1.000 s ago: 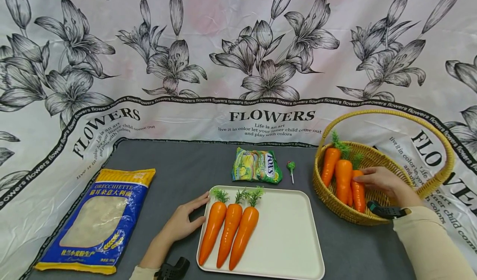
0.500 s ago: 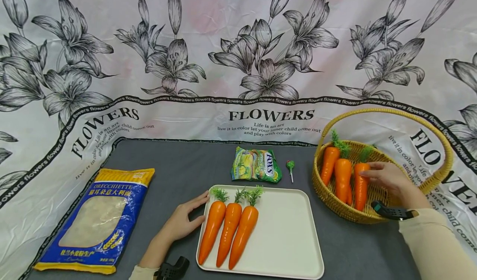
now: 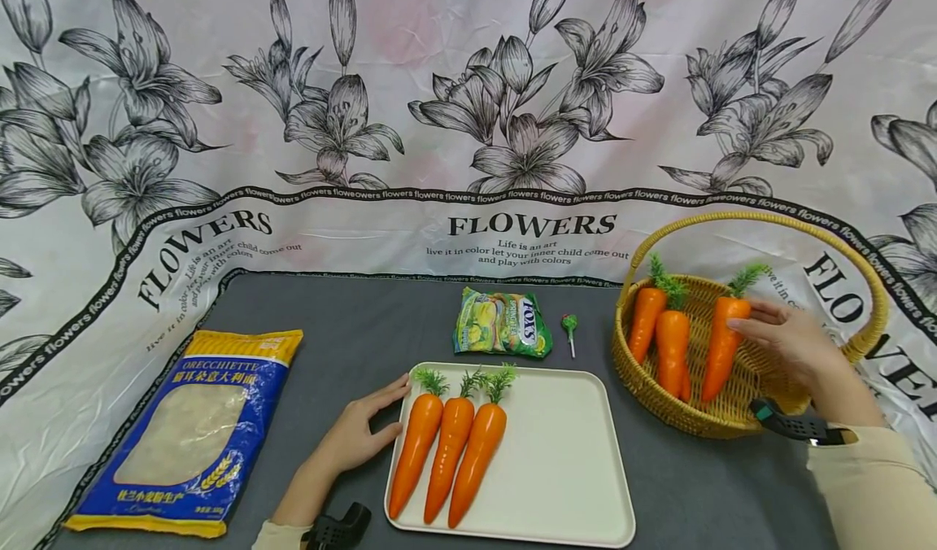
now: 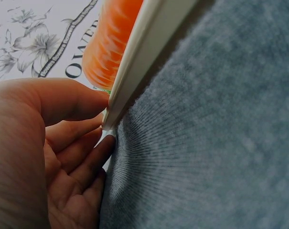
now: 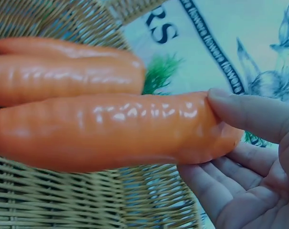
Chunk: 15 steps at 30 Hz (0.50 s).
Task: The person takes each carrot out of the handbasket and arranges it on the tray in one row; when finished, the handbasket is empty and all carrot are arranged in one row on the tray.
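A wicker basket [image 3: 732, 420] with a hoop handle stands at the right of the grey mat. My right hand [image 3: 786, 334] pinches the thick end of an orange toy carrot [image 3: 723, 342] [image 5: 111, 129] and holds it raised and tilted over the basket. Other carrots [image 3: 662, 330] [image 5: 63, 71] lie inside. A cream tray [image 3: 556, 460] at the front centre holds three carrots [image 3: 450, 444] side by side. My left hand [image 3: 362, 428] [image 4: 63, 143] rests with its fingers against the tray's left rim [image 4: 134, 67].
A blue and yellow pasta bag [image 3: 193, 432] lies at the left of the mat. A green sweet packet [image 3: 503, 324] and a green lollipop [image 3: 570, 329] lie behind the tray. A flower-printed cloth [image 3: 468, 111] rises behind and to both sides.
My right hand has lifted one carrot out of the pile in the basket, up and to the right, tipping it more upright. The left hand and tray have not moved.
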{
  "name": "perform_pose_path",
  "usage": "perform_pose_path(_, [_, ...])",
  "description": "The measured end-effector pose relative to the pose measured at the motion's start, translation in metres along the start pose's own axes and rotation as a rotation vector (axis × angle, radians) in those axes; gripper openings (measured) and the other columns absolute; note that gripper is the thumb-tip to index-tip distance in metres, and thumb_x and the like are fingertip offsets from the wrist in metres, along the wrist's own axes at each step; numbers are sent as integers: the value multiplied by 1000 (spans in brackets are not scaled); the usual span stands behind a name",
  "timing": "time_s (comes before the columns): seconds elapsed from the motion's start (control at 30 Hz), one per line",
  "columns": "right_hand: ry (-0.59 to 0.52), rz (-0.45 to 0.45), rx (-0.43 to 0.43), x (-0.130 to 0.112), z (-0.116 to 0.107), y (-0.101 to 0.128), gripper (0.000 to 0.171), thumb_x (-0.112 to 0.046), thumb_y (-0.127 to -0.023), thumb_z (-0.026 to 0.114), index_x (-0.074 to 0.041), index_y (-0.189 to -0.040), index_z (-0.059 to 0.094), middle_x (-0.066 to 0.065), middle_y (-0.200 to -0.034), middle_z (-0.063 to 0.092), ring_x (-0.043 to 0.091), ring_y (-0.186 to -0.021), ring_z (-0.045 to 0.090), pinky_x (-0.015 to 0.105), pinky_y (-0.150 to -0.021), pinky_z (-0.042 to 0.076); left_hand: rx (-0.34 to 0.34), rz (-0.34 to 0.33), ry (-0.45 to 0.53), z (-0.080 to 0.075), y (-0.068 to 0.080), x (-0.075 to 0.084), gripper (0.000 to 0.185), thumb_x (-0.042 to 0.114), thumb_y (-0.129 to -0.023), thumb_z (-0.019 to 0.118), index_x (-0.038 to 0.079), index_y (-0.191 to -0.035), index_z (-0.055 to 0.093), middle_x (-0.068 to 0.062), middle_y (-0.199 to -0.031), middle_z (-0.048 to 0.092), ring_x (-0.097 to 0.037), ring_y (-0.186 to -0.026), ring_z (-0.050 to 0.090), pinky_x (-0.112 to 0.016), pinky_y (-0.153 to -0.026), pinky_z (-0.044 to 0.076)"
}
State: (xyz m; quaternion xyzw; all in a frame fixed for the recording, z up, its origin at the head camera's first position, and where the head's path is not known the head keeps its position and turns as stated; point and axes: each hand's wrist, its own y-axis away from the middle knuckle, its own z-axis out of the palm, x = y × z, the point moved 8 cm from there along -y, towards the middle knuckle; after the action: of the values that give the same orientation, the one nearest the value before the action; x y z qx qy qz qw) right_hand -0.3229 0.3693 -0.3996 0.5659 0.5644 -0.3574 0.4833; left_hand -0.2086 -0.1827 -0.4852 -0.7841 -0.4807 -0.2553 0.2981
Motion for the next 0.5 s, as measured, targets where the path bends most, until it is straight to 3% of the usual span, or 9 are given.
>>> perform_pose_path(0.1, [12,-24,-5,-10,1,5,41,-14,-87,57,-14,-125,41,-26,-91,60,-6,-80,58,12,-66,48,-8,-12,4,0,0,-1,49,25,-83,61,17,-130,50,5,-139,40,-15,-126,40,-45,-98,37])
perform_pose_path(0.17, [-1,-40,-6,-16,2,8,58,-13,-88,56,-6,-138,27,-28,-93,58,-7,-81,58,11,-67,47,-14,-18,1,1,1,-2,49,26,-83,61,18,-130,49,5,-140,40,-14,-126,40,-45,-98,37])
perform_pose_path(0.27, [-88,-64,-6,-25,6,13,73,-8,-87,56,6,-141,10,-26,-95,59,-6,-82,58,12,-68,48,-16,-20,3,1,1,-2,50,27,-83,61,18,-131,49,5,-140,39,-15,-126,40,-45,-98,37])
perform_pose_path(0.5, [-78,-110,23,-40,12,26,69,-6,-86,57,3,-142,16,-24,-98,59,-6,-89,58,12,-69,49,9,19,-2,1,1,-1,49,28,-85,60,18,-131,49,4,-140,40,-17,-126,40,-45,-97,38])
